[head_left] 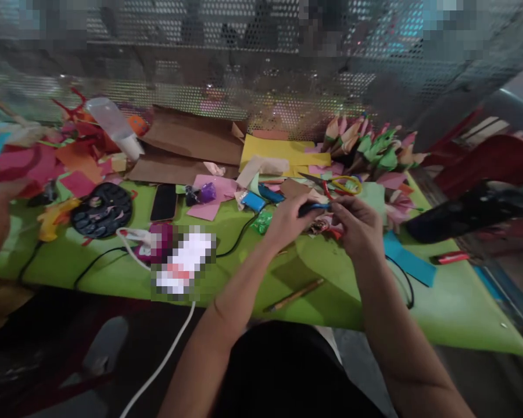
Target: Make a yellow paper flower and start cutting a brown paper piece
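Over the green table, my left hand [287, 217] is closed around a small dark-blue piece [316, 207]; its exact kind is too blurred to tell. My right hand [358, 223] pinches the piece's right end, fingertips close to those of the left. Just beyond my hands lie scissors with yellow and red handles [352, 184]. Crumpled pink scraps [320, 225] are under and between the hands. A green wrapped packet [262, 222] sits beside my left hand, with a blue packet [253, 201] behind it. Below my hands lies a brown stick [294, 295], perhaps a pencil.
Paper flowers [370, 139] stand at the back right, near a dark bottle-like object [431, 223]. Yellow paper [283, 152] and brown cardboard [192, 136] lie behind. A phone [164, 202], black tray [102, 210] and cables are left. Another person's hand [2, 215] is far left.
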Action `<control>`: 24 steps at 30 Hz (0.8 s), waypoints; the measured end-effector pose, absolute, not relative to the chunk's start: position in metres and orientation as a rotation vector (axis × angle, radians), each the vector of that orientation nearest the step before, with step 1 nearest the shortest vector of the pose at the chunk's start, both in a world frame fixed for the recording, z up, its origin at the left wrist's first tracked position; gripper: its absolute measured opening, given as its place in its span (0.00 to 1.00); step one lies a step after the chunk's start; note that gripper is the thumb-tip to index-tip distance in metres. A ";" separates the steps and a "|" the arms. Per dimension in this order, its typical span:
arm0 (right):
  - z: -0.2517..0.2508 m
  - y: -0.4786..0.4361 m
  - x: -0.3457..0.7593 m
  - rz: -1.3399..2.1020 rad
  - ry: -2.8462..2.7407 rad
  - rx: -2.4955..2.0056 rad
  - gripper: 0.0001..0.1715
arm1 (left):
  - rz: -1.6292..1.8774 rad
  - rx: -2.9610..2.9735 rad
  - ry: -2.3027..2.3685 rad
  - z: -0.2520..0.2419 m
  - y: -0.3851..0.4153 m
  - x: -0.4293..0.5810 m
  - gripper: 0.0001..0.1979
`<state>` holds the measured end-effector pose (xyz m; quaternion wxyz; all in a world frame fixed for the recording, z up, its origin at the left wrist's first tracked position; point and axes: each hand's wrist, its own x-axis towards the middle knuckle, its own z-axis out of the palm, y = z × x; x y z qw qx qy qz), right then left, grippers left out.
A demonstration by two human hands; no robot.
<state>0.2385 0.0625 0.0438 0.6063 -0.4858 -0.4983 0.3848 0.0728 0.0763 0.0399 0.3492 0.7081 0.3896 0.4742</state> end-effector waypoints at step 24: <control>0.047 0.066 0.248 1.337 -0.863 -0.739 0.19 | 1.365 1.428 1.150 0.035 0.110 0.024 0.11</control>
